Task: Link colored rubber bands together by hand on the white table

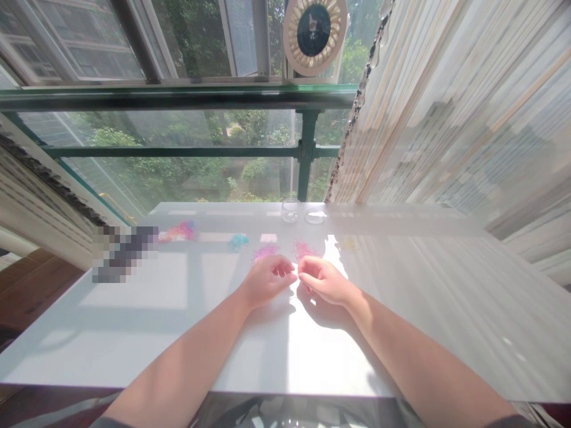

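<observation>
My left hand (271,279) and my right hand (323,280) are held close together above the middle of the white table (147,333). On each, the thumb and fingers curl toward a pinch; anything between the fingertips is too small to make out. Just beyond my left hand lies a purple-pink pile of small thin pieces (266,252). A pink-red pile (304,248) is right behind my right hand. Farther left are a turquoise pile (238,241) and a larger mixed pink, orange and blue pile (179,232). A faint yellow pile (349,244) lies to the right.
A clear round container (291,211) and a clear shallow dish or lid (314,216) stand at the table's back edge. A blurred dark object (127,252) lies at the left edge. Beyond are a window with a green rail (178,98) and a striped curtain (428,119).
</observation>
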A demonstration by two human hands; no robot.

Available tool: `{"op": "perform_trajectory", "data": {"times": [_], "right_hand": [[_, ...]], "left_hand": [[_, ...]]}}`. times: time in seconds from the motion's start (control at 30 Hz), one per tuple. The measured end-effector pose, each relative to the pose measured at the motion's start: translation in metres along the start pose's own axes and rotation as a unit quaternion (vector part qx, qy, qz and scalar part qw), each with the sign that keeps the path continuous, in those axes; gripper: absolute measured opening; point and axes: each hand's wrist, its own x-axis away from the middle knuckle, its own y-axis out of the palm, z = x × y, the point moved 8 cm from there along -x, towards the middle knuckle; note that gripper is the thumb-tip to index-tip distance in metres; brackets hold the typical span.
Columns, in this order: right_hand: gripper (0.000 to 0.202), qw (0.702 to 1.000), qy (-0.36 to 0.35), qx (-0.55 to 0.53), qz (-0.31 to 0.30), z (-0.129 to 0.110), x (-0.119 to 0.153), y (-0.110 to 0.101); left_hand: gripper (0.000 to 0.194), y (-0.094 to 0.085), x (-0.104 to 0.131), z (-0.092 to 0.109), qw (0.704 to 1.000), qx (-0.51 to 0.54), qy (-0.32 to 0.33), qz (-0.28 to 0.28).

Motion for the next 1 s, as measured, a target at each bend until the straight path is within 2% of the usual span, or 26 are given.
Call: {"op": "perform_trajectory", "data": {"times": [0.4, 0.73, 0.87, 1.0], "right_hand": [[0.008, 1.0, -0.003, -0.017, -0.014, -0.005, 0.001, 0.003], [0.007, 1.0, -0.003, 0.018, 0.013, -0.002, 0.0, -0.006], [0.007, 0.994, -0.025, 0.081, 0.063, -0.001, -0.004, -0.023], [0.009, 0.959, -0.073, 0.24, 0.13, -0.006, -0.004, -0.066]], "left_hand": [[0.012, 0.001, 0.001, 0.004, 1.0, -0.017, 0.0, -0.001], [0.013, -0.004, 0.001, 0.005, 0.999, -0.028, 0.006, 0.017], [0.012, -0.009, 0.001, 0.003, 0.999, -0.037, 0.003, 0.029], [0.012, -0.012, 0.001, -0.001, 0.998, -0.037, -0.013, 0.042]]}}
